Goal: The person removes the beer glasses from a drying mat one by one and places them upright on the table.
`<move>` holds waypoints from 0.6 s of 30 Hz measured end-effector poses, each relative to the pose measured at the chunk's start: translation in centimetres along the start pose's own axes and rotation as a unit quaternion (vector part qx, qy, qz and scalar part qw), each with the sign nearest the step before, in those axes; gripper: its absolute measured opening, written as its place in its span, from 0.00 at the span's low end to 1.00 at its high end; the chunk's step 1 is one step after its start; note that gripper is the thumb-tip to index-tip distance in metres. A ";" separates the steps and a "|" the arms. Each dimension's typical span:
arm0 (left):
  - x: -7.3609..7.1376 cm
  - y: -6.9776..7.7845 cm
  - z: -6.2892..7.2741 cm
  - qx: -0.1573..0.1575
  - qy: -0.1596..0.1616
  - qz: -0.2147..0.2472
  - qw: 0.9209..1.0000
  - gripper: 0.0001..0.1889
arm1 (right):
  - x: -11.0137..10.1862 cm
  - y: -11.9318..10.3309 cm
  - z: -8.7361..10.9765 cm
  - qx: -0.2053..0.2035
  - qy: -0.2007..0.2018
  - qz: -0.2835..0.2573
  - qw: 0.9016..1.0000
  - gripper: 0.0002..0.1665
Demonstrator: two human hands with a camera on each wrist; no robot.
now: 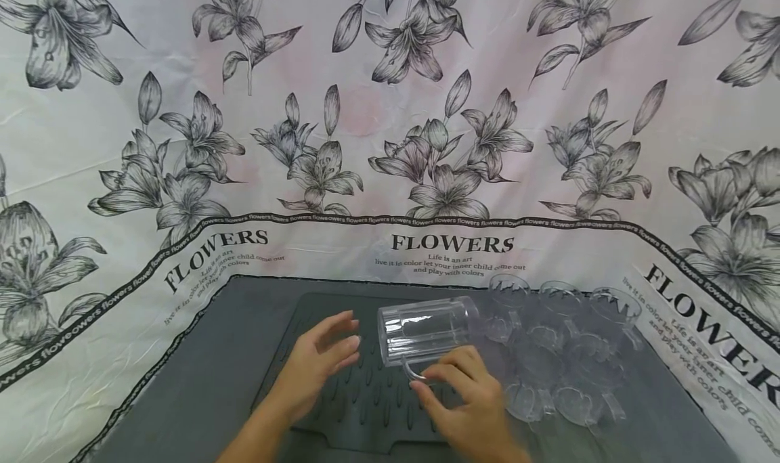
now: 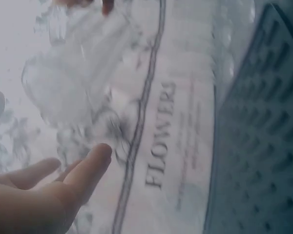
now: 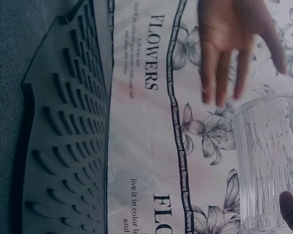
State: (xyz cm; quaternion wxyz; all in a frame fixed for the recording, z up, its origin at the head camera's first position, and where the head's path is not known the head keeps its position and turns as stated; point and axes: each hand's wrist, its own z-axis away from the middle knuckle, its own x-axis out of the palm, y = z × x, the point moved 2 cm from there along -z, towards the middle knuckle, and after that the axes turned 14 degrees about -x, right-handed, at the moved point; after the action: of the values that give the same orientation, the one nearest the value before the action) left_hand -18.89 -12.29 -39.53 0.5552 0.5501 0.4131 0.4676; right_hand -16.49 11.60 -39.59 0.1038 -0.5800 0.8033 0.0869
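A clear plastic mug (image 1: 426, 324) lies tilted on its side in the air above a dark drying mat (image 1: 359, 443). Its handle is pinched between the thumb and fingers of my right hand (image 1: 466, 395). To the left of the mug, my left hand (image 1: 311, 358) is apart from it, fingers extended and holding nothing. The right wrist view shows the ribbed mug (image 3: 268, 161) with a right fingertip on it, and the left hand (image 3: 229, 44) with spread fingers beyond. In the left wrist view the mug (image 2: 63, 87) is blurred.
Several clear mugs (image 1: 536, 355) stand close together on the right of the grey table (image 1: 177, 375). The mat has raised ridges and a front lip. A white cloth (image 1: 341, 158) with black flower prints hangs behind and around the table.
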 end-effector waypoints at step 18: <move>3.1 1.1 -0.6 -0.021 -0.007 0.026 0.999 0.32 | 0.1 -0.7 0.3 -0.001 0.019 0.021 1.000 0.20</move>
State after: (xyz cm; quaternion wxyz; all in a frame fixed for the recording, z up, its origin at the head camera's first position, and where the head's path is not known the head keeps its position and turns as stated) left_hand -18.82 -9.21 -38.30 0.5572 0.5519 0.3845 0.4869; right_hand -15.87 11.35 -39.93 0.0860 -0.5643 0.8173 0.0788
